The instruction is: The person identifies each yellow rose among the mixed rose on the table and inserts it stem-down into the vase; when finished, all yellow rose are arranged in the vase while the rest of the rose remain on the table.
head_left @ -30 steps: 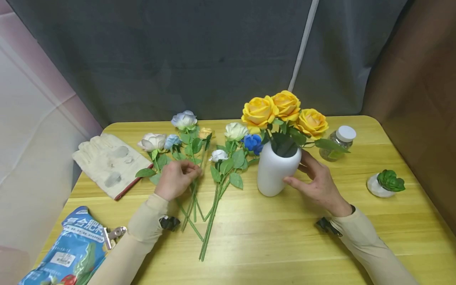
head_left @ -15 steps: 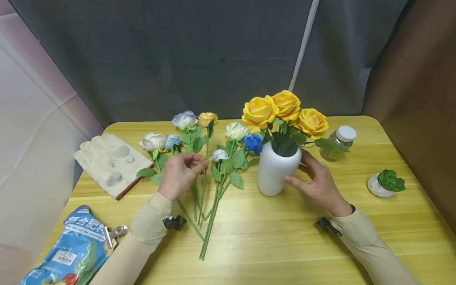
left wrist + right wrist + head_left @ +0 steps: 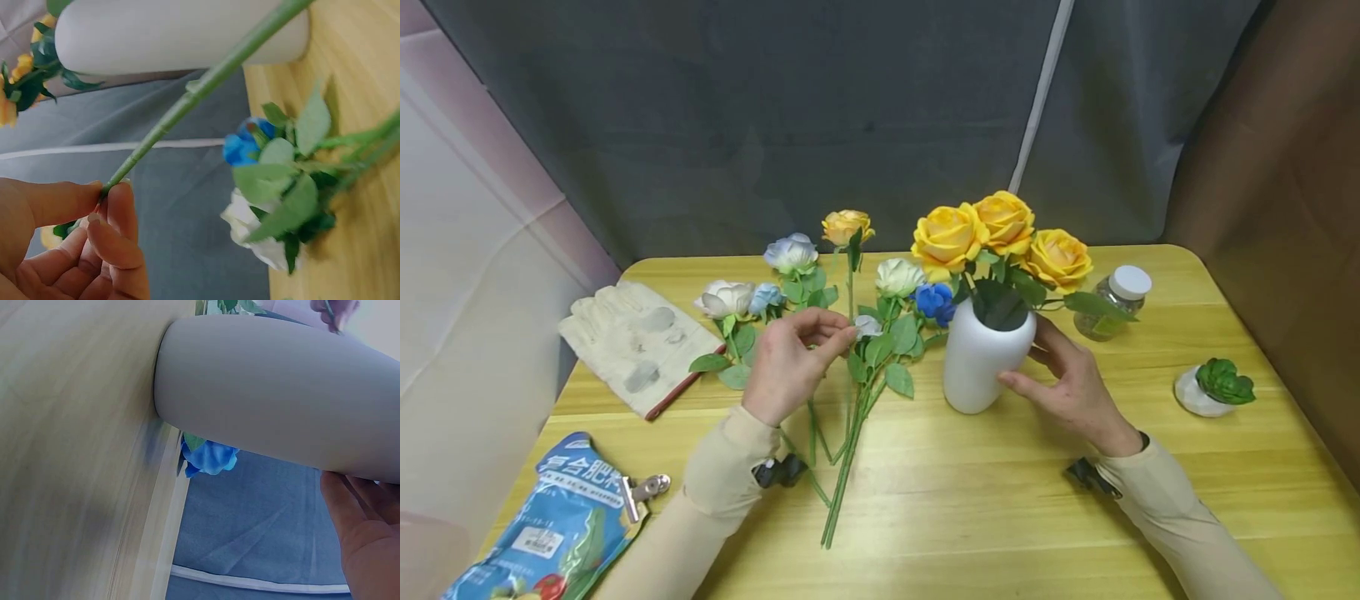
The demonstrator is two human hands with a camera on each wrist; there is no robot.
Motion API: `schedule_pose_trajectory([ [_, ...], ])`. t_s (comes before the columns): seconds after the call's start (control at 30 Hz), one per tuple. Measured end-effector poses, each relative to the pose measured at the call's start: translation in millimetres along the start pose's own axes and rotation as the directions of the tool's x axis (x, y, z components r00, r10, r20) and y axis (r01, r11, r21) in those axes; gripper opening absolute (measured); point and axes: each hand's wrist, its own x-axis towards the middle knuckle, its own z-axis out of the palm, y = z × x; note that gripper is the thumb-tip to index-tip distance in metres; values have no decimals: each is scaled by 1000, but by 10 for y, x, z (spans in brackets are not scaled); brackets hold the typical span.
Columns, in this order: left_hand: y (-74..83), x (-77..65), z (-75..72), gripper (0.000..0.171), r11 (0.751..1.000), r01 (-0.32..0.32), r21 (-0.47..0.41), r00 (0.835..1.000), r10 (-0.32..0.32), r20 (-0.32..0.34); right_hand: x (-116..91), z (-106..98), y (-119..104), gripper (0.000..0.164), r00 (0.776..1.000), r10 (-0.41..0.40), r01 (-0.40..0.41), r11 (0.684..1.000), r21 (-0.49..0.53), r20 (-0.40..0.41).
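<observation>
My left hand point(image 3: 793, 358) pinches the green stem point(image 3: 187, 103) of a pale orange rose point(image 3: 847, 227) between thumb and fingertips. The rose stands upright above the other loose flowers, its lower stem slanting past the vase in the left wrist view. A white vase point(image 3: 977, 371) stands on the table with several green stems and three large yellow roses point(image 3: 951, 237) in it. My right hand point(image 3: 1075, 392) holds the vase at its right side, thumb in front and fingers partly hidden behind. In the right wrist view the fingers point(image 3: 344, 503) touch the vase wall.
Loose flowers lie left of the vase, among them a white one point(image 3: 725, 297), a lavender one point(image 3: 792, 252) and a blue one point(image 3: 934, 302). Work gloves point(image 3: 636, 350) and a blue bag point(image 3: 550, 525) with a clip lie left. A jar point(image 3: 1108, 304) and potted succulent point(image 3: 1213, 387) stand right.
My left hand has lifted the pale orange rose from among the flowers, moving it up and to the right. My right hand stays on the vase.
</observation>
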Motion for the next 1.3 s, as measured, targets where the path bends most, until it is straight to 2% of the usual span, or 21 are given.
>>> schedule_pose_trajectory([
  [0.13, 107, 4, 17, 12, 998, -7, -64, 1000, 6, -15, -2, -6, 4, 75, 1000, -4, 4, 1000, 0, -2],
  [0.3, 258, 6, 39, 13, 983, -55, -176, 998, 48, -44, -1, -9, 8, 77, 1000, 0, 0, 1000, -4, -4],
  [0.4, 374, 6, 52, 13, 957, -105, -272, 993, 87, -77, -5, -7, 11, 77, 1000, 3, -3, 1000, -8, -4],
  [0.53, 562, -6, 58, 12, 900, -190, -391, 979, 142, -147, -5, -3, 11, 77, 1000, -1, 1, 1000, -7, -7],
  [0.73, 817, -12, 63, 13, 822, -317, -474, 941, 212, -262, -2, -3, 6, 78, 1000, -15, 15, 1000, 1, -6],
  [0.9, 931, 11, 75, 12, 762, -412, -500, 903, 265, -339, -4, -8, 10, 78, 1000, -13, 13, 1000, 4, -8],
  [1.07, 994, 38, 71, 13, 707, -474, -525, 868, 276, -412, -2, -11, 13, 78, 1000, -16, 16, 1000, 3, -5],
  [1.3, 1065, 94, 50, 9, 622, -561, -547, 812, 286, -508, -1, -11, 12, 78, 1000, -14, 14, 1000, -2, -9],
])
